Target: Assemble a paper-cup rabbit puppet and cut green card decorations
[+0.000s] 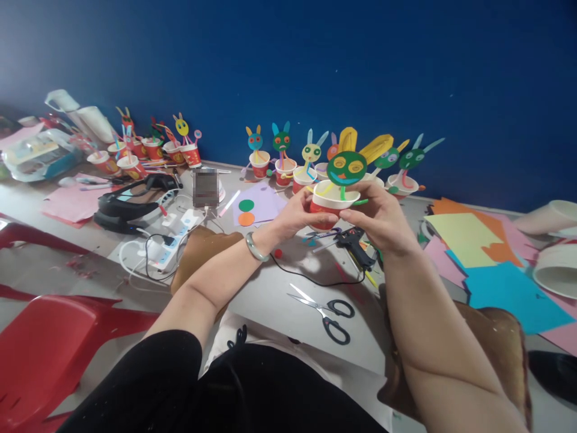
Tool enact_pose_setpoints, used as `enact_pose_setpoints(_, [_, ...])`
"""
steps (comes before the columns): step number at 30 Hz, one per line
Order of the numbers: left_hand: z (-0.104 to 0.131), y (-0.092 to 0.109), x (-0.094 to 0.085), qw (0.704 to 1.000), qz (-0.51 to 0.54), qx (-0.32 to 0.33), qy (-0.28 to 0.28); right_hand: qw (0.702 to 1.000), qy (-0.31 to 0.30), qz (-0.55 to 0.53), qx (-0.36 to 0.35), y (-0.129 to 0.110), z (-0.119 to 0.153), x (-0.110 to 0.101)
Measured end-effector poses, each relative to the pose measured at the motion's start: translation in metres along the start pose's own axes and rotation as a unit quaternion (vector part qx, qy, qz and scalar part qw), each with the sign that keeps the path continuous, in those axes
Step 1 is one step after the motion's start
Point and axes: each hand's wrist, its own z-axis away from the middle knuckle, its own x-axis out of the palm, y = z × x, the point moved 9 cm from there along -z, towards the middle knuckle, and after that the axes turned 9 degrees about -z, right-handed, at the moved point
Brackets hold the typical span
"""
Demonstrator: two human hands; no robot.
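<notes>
Both hands hold up a red and white paper cup [328, 195] above the table. My left hand [300, 213] grips its left side, and my right hand [377, 218] grips its right side near a green stick. From the cup rises a round green paper face [346, 168] with yellow ears, yellow eyes and a blue mouth. Beneath the hands lies a black glue gun [356, 248] with its cord. Open scissors [322, 310] with black handles rest nearer the body.
Several cup figures [285, 171] stand along the blue wall. Coloured paper [518, 294] lies at right. A power strip [174, 240], black headset [126, 204] and lilac paper [259, 201] are at left, beyond a red chair [54, 349].
</notes>
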Motion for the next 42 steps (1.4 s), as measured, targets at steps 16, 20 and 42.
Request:
enact_pose_setpoints(16, [0.012, 0.005, -0.007, 0.996, -0.033, -0.033, 0.081, 0.999, 0.021, 0.035, -0.024, 0.007, -0.003, -0.003])
enact_pose_setpoints(20, [0.013, 0.003, -0.01, 0.994, -0.046, -0.028, 0.095, 0.998, 0.03, 0.048, -0.02, 0.01, -0.003, -0.004])
enact_pose_setpoints(42, [0.012, 0.0, -0.02, 0.982, 0.093, -0.046, 0.158, 0.989, 0.09, 0.098, -0.063, 0.01, -0.006, -0.013])
